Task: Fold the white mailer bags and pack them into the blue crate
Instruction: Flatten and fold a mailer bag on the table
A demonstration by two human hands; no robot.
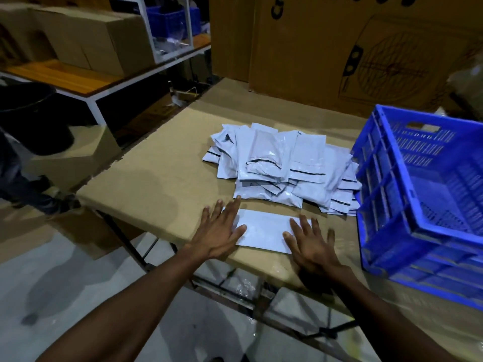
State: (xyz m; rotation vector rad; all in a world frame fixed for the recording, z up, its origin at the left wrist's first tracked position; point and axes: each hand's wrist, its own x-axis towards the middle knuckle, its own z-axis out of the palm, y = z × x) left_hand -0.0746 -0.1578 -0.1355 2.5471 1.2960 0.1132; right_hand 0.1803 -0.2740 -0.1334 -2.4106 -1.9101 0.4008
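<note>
A single white mailer bag [264, 231] lies flat on the cardboard-covered table [156, 173], near its front edge. My left hand [219, 231] presses its left end with straight, spread fingers. My right hand [311, 244] presses its right end the same way. Behind the flat bag sits a loose pile of white mailer bags [282, 165] with dark seal strips. The blue crate [423, 202] stands at the right of the table, tilted toward me, and its visible inside holds nothing.
Tall cardboard boxes [339, 48] stand behind the table. A white-framed shelf with boxes [86, 40] and another blue crate [170, 20] is at the back left. A person's legs [23, 184] show at the left, on the floor.
</note>
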